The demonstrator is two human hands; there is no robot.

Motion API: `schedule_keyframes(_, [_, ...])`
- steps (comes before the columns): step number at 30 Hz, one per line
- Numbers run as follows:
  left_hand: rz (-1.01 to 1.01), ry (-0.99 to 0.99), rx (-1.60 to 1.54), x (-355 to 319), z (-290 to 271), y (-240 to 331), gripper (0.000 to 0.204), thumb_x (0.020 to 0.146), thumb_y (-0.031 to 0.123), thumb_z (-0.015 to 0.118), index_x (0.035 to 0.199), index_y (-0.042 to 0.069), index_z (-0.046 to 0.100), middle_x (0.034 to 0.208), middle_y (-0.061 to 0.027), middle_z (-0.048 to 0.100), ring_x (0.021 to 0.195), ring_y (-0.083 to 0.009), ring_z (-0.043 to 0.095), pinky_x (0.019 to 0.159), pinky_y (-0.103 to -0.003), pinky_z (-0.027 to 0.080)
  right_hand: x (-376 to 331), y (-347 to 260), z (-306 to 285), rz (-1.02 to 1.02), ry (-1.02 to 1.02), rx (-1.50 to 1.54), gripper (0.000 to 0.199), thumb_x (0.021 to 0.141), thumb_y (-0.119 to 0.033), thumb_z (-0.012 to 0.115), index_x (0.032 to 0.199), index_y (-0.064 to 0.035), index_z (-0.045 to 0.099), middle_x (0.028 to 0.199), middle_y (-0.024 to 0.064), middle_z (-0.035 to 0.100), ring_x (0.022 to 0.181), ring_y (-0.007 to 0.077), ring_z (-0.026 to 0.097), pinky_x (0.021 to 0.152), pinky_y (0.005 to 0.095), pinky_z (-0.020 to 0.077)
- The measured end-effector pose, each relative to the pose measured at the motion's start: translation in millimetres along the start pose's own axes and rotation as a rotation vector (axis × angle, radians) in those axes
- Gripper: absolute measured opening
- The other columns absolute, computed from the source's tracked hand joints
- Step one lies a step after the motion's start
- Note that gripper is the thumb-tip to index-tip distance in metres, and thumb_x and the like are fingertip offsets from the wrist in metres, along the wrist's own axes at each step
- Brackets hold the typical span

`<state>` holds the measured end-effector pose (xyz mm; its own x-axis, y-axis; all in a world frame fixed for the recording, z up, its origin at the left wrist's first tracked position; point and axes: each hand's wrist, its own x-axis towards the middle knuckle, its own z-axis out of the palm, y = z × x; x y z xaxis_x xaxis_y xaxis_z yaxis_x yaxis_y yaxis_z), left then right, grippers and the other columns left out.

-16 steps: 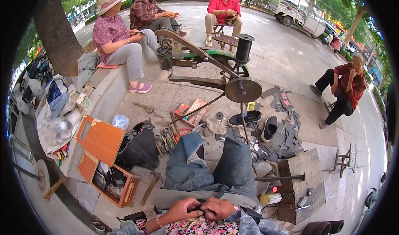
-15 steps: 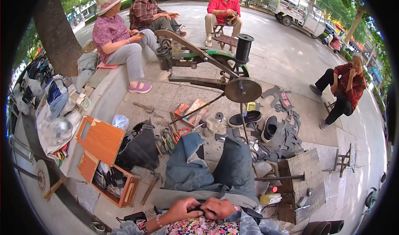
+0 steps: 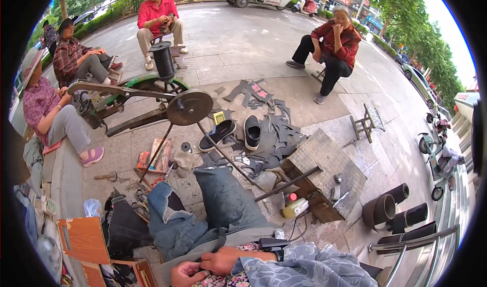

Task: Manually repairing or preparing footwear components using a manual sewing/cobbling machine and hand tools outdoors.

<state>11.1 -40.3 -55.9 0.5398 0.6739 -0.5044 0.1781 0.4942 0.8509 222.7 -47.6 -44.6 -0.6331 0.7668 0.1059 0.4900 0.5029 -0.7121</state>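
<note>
My left hand [image 3: 187,274] and my right hand [image 3: 219,261] meet low over my lap, fingers bent and pressed together. Whatever lies between them is too hidden to make out. A worn blue-grey cloth [image 3: 228,198] covers my knees just beyond the hands. Ahead stands a hand-cranked shoe-sewing machine [image 3: 137,92] with a round metal wheel [image 3: 189,107] and a spool of black thread [image 3: 163,61]. On the ground past my knees lie two black slip-on shoes, one flat [image 3: 218,135] and one turned toward me [image 3: 251,133].
Black rubber scraps [image 3: 276,135] spread beside the shoes. A wooden box [image 3: 83,239] with its lid up stands at left, near a black bag [image 3: 122,223]. At right are a metal-topped box [image 3: 329,170], a yellow bottle [image 3: 295,209] and dark rolls [image 3: 401,216]. Several people sit around, one in dark red [image 3: 335,43].
My view has swung right, so the machine, shoes and people sit further left, and parked scooters and a metal rail have come into view. My hands stay together over the lap.
</note>
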Motion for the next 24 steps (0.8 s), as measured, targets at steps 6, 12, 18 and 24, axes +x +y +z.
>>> schedule_keyframes(6, [-0.032,-0.009,-0.078,0.1,11.3,20.9,0.027,0.082,0.005,0.069,0.105,-0.004,0.061,0.088,-0.0108,0.066,0.080,-0.0147,0.061,0.069,-0.030,0.049,-4.4,-7.6,-9.7,-0.087,0.227,-0.007,0.015,0.073,-0.013,0.060,0.082,-0.0049,0.052,0.081,0.0098,0.050,0.056,0.0290,0.057,0.048,0.0399,0.0474])
schedule_keyframes(12, [-0.085,0.065,0.037,-8.2,12.3,34.4,0.028,0.085,0.015,0.068,0.106,-0.001,0.061,0.088,-0.0094,0.065,0.078,-0.0143,0.059,0.069,-0.032,0.047,-1.4,-5.6,2.5,-0.090,0.330,0.053,0.018,0.069,-0.013,0.062,0.084,-0.0057,0.052,0.078,0.0095,0.050,0.054,0.0300,0.056,0.046,0.0401,0.0466])
schedule_keyframes(18, [0.059,0.017,0.102,-2.0,5.5,20.7,0.027,0.085,0.020,0.069,0.100,-0.001,0.060,0.082,-0.0064,0.062,0.074,-0.0132,0.057,0.068,-0.030,0.046,-1.1,-4.8,6.7,0.100,0.350,0.063,0.017,0.070,-0.012,0.061,0.086,-0.0086,0.054,0.082,0.0083,0.053,0.059,0.0307,0.058,0.048,0.0406,0.0479])
schedule_keyframes(24, [-0.091,0.057,0.055,-2.0,17.9,25.9,0.020,0.087,0.015,0.067,0.102,0.005,0.058,0.083,-0.0043,0.061,0.074,-0.0117,0.056,0.067,-0.025,0.044,-2.5,10.3,24.1,0.175,0.333,0.208,0.011,0.075,-0.010,0.057,0.086,-0.0066,0.056,0.089,0.0130,0.059,0.068,0.0358,0.061,0.056,0.0420,0.0501])
